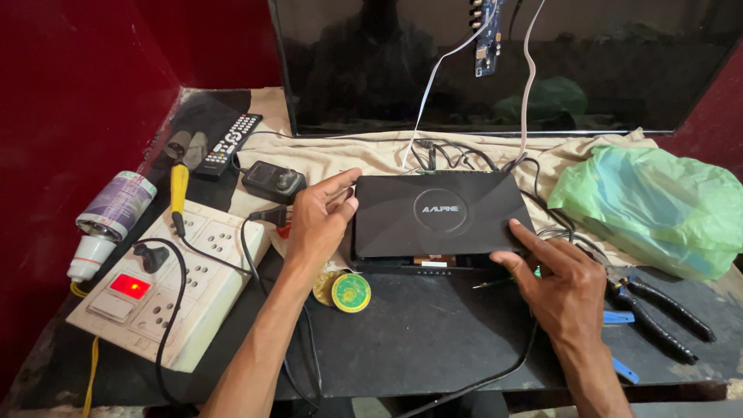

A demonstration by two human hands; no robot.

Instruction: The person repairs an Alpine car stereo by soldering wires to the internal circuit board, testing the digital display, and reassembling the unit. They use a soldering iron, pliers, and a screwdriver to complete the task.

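Black flat plastic set-top box [437,213] lies steadied between both hands. Left hand [321,217] presses its side with open fingers; right hand [559,280] fingertips rest on the corner, gripping nothing.

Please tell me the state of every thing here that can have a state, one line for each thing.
Black set-top box: lid on, cables plugged at back.
Left hand: open, touching the box's left edge.
Right hand: open, fingertips on the box's right front corner.
Power strip: red light lit, plugs inserted.
Television screen: dark.
Pliers: lying flat, untouched.
Green plastic bag: crumpled, lying on the cloth.
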